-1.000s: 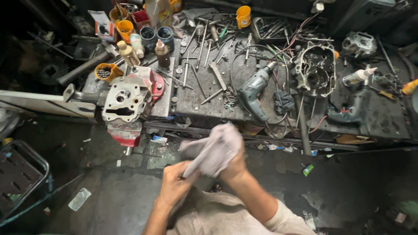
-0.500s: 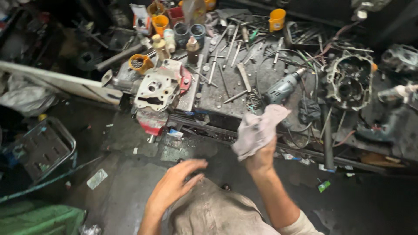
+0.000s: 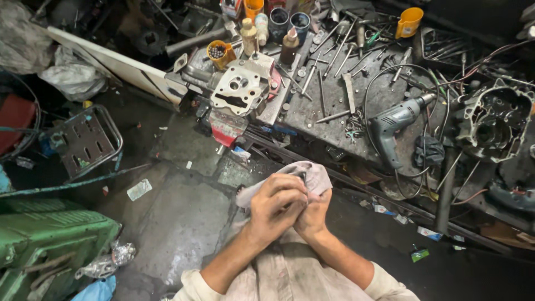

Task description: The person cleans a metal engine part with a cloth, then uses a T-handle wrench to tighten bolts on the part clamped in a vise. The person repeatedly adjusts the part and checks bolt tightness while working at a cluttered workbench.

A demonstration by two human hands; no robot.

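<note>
1. Both hands meet in front of the person's chest: the left hand (image 3: 274, 202) wraps over the right hand (image 3: 313, 214), and both close tightly on a pale rag (image 3: 312, 177) bunched between them, below the workbench (image 3: 329, 106).
2. Far left of the workbench, a green machine housing (image 3: 50, 239) and a small metal stand (image 3: 83, 139) sit on the dirty concrete floor (image 3: 184, 217).
3. At the workbench's left end, a grey cylinder head (image 3: 239, 88) rests above a red vise (image 3: 227, 127); small bottles and an orange cup of parts (image 3: 218, 54) stand behind it.
4. Across the workbench's middle lie loose wrenches (image 3: 323, 72) and small fasteners.
5. Right of them, a grey electric drill (image 3: 393, 127) lies on its side near the workbench's front edge, cord looped around it.
6. At the workbench's right end sits an open engine case (image 3: 493, 120).
7. Risk, as I judge it: the drill's cord hangs over the front edge close above the hands, so a rag corner or a rising arm could snag it and drag the drill off.
</note>
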